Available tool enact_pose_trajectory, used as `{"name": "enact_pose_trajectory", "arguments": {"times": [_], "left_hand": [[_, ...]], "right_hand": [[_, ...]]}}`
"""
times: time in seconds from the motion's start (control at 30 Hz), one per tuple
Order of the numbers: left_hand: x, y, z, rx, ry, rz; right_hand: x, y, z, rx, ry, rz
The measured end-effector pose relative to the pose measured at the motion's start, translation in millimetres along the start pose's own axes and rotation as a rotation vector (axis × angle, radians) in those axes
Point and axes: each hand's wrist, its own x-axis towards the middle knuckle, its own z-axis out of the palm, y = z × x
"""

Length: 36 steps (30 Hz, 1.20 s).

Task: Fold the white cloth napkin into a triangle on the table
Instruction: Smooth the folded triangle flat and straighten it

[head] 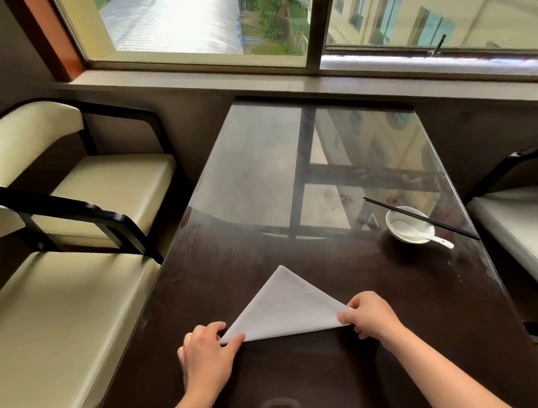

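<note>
Bright daylight from window (pixel 202 22), glare on glass tabletop (pixel 339 172), wide-angle bending at edges

restaurant | glass-topped table (pixel 258 172); padded chairs (pixel 68 203); bowl (pixel 407 222); chopsticks (pixel 423 219)

Bowl (pixel 408 225) w/ spoon (pixel 424 235), chopsticks (pixel 423 219) across; chairs (pixel 69 219) left.
</note>
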Motion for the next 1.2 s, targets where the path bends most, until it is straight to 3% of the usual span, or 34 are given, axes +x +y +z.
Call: {"name": "enact_pose_trajectory", "arguments": {"times": [0.13, 0.43, 1.2], "left_hand": [[-2.0, 6.3, -0.6, 0.013, -0.051, -0.038], [-6.9, 32.2, -6.2, -0.242, -0.029, -0.027], [-22.4, 104.3, 9.9, -0.509, -0.129, 0.092]], "right_hand": [[-8.0, 11.8, -0.2, 0.074, -0.054, 0.036], [-25.4, 33.4, -9.7, 0.302, -0.037, -0.011], [-58.6, 101.4, -63.3, 0.528, 0.073, -0.018]]}}
